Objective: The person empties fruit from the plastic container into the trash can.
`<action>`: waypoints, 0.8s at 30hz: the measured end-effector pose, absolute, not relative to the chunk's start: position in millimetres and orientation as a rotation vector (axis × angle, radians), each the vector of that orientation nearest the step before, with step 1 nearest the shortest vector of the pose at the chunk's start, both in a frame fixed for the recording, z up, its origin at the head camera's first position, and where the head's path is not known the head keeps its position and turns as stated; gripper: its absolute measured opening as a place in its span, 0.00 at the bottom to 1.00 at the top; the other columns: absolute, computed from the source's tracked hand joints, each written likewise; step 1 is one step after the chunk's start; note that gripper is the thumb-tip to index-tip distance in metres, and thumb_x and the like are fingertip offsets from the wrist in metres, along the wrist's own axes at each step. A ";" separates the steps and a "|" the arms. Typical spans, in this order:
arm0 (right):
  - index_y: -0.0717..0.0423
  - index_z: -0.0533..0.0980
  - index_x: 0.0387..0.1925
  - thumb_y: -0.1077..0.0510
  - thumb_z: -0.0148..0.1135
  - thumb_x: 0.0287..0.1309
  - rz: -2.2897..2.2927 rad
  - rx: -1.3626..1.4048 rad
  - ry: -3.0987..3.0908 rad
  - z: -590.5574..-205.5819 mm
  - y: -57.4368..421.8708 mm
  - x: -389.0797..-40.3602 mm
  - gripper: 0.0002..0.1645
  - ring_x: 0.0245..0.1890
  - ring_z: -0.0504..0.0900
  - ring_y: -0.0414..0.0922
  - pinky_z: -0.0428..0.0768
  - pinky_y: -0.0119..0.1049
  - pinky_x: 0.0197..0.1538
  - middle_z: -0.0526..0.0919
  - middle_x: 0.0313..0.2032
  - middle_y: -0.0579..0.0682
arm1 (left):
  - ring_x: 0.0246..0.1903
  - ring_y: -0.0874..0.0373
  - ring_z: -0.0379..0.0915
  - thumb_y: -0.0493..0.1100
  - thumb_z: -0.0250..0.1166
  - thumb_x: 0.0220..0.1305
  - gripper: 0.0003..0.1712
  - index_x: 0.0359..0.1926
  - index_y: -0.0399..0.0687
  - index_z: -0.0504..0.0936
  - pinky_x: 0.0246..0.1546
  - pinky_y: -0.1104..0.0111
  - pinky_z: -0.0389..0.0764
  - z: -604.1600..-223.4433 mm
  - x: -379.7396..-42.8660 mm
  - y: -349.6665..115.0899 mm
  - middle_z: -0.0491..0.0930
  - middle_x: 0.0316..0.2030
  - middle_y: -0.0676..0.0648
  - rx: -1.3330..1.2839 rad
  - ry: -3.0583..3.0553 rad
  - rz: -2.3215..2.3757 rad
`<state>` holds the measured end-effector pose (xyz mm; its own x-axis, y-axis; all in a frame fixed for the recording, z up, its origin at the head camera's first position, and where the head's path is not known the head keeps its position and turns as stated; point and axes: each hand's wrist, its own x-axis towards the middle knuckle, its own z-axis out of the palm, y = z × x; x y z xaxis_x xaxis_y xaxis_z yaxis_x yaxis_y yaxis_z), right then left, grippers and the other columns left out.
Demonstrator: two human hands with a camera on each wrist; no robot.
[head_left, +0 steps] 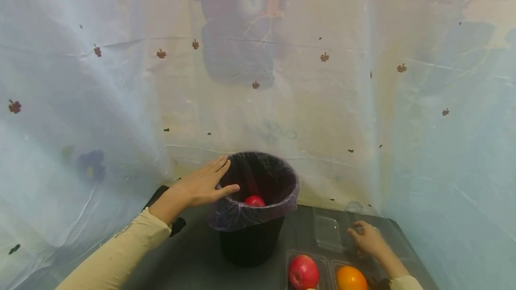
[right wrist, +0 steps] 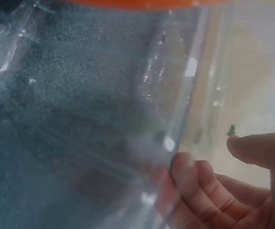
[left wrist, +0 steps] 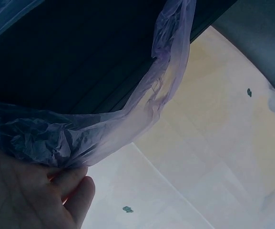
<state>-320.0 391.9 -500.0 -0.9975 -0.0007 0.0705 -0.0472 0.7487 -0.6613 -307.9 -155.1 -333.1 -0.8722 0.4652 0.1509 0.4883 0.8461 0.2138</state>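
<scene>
My left hand rests with straight fingers at the left rim of a black bin, which has a purple, see-through bin liner folded over its edge. In the left wrist view, the fingers touch the liner from outside. A round red fruit shows inside the bin, just behind its front rim. My right hand is over the clear plastic trays at the right, thumb spread from loosely bent fingers. Seen from the right wrist, its fingertips lie right at a clear tray's edge, gripping nothing.
A red apple and an orange sit in clear trays at the front. Another clear tray lies behind them on the dark table. A black object is partly hidden behind the left forearm. Whitish plastic sheeting surrounds the table.
</scene>
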 end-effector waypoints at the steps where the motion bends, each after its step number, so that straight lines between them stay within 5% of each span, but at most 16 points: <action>1: 0.80 0.70 0.63 0.59 0.62 0.78 1.049 0.037 -2.875 -497.7 391.8 -319.0 0.28 0.11 0.81 0.47 0.85 0.43 0.21 0.83 0.21 0.52 | 0.85 0.39 0.38 0.80 0.47 0.75 0.60 0.87 0.40 0.48 0.82 0.41 0.47 -333.1 -307.9 -155.1 0.40 0.87 0.39 -0.759 -2.927 -0.379; 10: 0.74 0.75 0.65 0.56 0.62 0.78 0.950 0.004 -2.849 -481.6 394.5 -306.3 0.26 0.18 0.84 0.48 0.83 0.41 0.26 0.85 0.26 0.51 | 0.85 0.39 0.38 0.79 0.47 0.76 0.60 0.86 0.39 0.48 0.82 0.41 0.47 -331.6 -307.8 -155.7 0.42 0.86 0.38 -0.769 -2.920 -0.380; 18: 0.71 0.78 0.62 0.52 0.65 0.77 0.832 -0.001 -2.827 -474.6 399.2 -285.0 0.27 0.39 0.88 0.54 0.87 0.56 0.42 0.90 0.37 0.53 | 0.85 0.39 0.39 0.79 0.47 0.76 0.59 0.86 0.39 0.49 0.82 0.41 0.48 -331.9 -307.0 -155.3 0.43 0.86 0.38 -0.770 -2.911 -0.384; 24: 0.74 0.76 0.63 0.51 0.65 0.77 0.870 -0.039 -2.862 -484.2 409.9 -261.7 0.30 0.33 0.87 0.49 0.87 0.53 0.40 0.89 0.34 0.50 | 0.85 0.38 0.40 0.80 0.47 0.75 0.60 0.86 0.40 0.50 0.82 0.40 0.49 -333.6 -307.6 -155.0 0.43 0.86 0.37 -0.776 -2.915 -0.383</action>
